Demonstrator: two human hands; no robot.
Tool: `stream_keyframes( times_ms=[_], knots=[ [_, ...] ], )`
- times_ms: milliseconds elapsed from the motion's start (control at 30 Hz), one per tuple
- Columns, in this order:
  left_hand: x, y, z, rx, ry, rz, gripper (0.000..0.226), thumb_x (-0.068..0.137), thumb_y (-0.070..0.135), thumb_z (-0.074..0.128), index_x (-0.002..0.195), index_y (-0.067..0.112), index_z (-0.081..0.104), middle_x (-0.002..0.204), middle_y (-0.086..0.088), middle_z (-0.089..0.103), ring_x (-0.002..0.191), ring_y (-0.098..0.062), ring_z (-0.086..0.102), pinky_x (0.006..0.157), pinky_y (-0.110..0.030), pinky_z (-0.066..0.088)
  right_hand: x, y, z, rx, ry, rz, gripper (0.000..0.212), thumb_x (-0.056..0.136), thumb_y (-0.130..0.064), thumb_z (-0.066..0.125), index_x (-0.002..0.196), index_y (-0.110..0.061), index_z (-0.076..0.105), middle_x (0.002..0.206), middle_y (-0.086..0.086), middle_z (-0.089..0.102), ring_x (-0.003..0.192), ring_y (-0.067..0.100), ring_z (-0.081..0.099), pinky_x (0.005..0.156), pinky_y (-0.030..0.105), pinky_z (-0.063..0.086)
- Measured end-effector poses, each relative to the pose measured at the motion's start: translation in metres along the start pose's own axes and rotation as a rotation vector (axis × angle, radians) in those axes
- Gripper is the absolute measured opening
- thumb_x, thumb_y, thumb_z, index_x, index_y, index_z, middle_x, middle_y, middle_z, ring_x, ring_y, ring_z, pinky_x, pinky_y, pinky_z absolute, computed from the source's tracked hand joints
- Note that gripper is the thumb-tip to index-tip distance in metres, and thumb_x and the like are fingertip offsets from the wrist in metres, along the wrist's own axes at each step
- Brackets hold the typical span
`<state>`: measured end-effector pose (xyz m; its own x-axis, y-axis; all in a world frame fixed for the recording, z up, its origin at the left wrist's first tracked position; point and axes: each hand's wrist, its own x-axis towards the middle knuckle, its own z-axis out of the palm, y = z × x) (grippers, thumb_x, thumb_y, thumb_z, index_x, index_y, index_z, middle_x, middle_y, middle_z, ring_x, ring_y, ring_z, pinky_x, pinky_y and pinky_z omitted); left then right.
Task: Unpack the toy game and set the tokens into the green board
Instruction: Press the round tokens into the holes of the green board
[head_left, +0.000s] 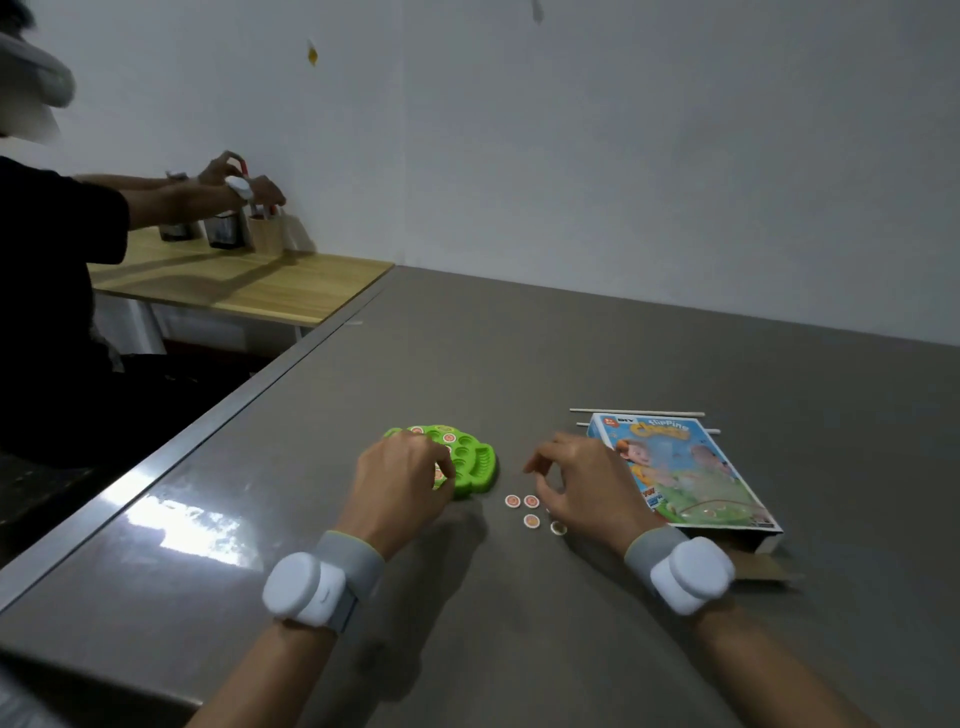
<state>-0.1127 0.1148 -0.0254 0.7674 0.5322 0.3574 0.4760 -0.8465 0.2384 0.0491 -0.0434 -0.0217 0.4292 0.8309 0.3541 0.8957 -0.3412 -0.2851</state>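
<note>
Seating tokens is the step in hand: the green board (470, 467) lies flat on the grey table (519, 623), left of centre, with a few orange-faced discs already sitting in the wells along its far edge and several wells nearer its right side bare. The left hand (402, 480) covers the board's near-left part, fingers curled down onto it. One token (439, 474) peeks out at the fingertips, but whether it is pinched or merely pressed I cannot tell. Just right of the board, four loose tokens (531, 501) lie in a small cluster on the table, apart from the board. The right hand (579, 480) hovers over them, fingers loosely bent, thumb and forefinger parted, nothing held. To do this well, I judge, the left hand should steady the board so it does not skid on the smooth surface, while the right lifts one disc at a time by its rim, sets it level over a bare well and presses until flush. Beyond the right hand the game box (685, 467) lies face up with its near flap open, two thin sticks (636, 412) just behind it.
</note>
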Motion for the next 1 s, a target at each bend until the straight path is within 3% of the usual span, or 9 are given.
stream_keyframes(
  times_ms=[233,400,767,1000],
  knots=[
    [0.005,0.042,0.013,0.05,-0.064,0.12,0.03,0.076,0.03,0.057,0.1,0.03,0.075,0.094,0.001,0.072,0.097,-0.023,0.065,0.069,-0.027,0.042,-0.027,0.012,-0.013,-0.02,-0.055,0.028,0.017,0.085,-0.029,0.061,0.097,-0.028,0.073,0.095,-0.009,0.066,0.085,0.014,0.063,0.075,0.031,0.052],
    [0.009,0.053,0.021,0.096,-0.118,0.143,0.03,0.083,0.033,0.055,0.107,0.028,0.074,0.101,-0.001,0.073,0.102,-0.025,0.064,0.082,-0.032,0.047,-0.031,0.015,-0.007,0.007,-0.069,0.043,0.019,0.087,-0.035,0.062,0.103,-0.03,0.072,0.096,-0.012,0.066,0.088,0.009,0.061,0.077,0.029,0.055],
    [0.013,0.061,0.033,0.203,-0.126,0.151,0.031,0.084,0.038,0.054,0.104,0.029,0.075,0.101,-0.002,0.072,0.099,-0.029,0.064,0.083,-0.029,0.046,-0.016,0.014,0.006,0.001,-0.131,-0.004,0.025,0.087,-0.04,0.063,0.107,-0.03,0.075,0.097,-0.004,0.066,0.092,0.015,0.06,0.077,0.026,0.042],
    [0.019,0.061,0.039,0.279,-0.156,0.199,0.032,0.085,0.039,0.052,0.101,0.021,0.073,0.101,-0.004,0.072,0.099,-0.029,0.064,0.088,-0.033,0.045,-0.013,0.015,0.006,-0.056,-0.12,-0.033,0.026,0.092,-0.04,0.06,0.105,-0.024,0.076,0.1,0.0,0.071,0.091,0.017,0.061,0.083,0.028,0.044]
  ],
)
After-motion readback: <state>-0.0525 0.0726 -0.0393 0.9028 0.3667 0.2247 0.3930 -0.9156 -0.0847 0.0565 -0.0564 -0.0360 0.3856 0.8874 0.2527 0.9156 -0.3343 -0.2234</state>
